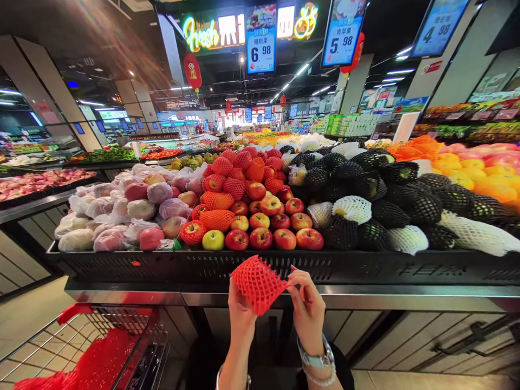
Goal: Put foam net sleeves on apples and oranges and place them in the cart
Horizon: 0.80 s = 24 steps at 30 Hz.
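Observation:
A red foam fruit net (258, 283) is held flat in front of me, below the edge of the fruit stand. My left hand (239, 314) is closed on its lower left side. My right hand (307, 304) pinches its right corner with thumb and fingertips; a watch and bracelet sit on that wrist. Just beyond the net, bare red and yellow apples (271, 223) lie in the black display bin (252, 265), with more apples in red nets (227, 184) piled behind them.
Bagged and wrapped apples (122, 216) fill the bin's left side. Fruit in black nets (365, 184) and white nets (352, 208) lies on the right. A shopping cart (81, 346) holding red nets stands at lower left. Price signs (260, 38) hang overhead.

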Tool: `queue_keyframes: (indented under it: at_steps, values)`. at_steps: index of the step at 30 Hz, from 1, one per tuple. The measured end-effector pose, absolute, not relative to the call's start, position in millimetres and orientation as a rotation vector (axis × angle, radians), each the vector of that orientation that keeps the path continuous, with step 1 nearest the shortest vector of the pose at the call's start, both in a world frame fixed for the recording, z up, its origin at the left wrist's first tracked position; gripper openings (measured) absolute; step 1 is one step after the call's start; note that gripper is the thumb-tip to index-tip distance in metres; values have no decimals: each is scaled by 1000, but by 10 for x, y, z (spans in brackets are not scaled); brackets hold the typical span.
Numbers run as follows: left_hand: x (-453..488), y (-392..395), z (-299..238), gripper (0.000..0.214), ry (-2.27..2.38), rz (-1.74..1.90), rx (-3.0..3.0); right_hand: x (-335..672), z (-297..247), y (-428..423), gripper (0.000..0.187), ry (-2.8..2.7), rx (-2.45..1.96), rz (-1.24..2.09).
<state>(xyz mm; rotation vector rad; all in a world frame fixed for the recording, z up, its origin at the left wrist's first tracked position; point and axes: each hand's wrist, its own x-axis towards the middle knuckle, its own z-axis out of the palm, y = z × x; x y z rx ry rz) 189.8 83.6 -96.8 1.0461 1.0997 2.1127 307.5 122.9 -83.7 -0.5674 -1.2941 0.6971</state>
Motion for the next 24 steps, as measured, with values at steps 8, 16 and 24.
queue_keyframes:
  at_steps: [8,16,24]
  values:
    - [2064,882,-1219,68,1295,2253,998,2816,-1111,1029,55,-1029,-386,1402]
    - [1902,537,-935,62,1394,1302,1951,3081,-1013,1316,36,-1024,-474,1411]
    - [843,-81,-1357,40,1893,1177,1825,3074,598,3104,78,-1679,-1019,144]
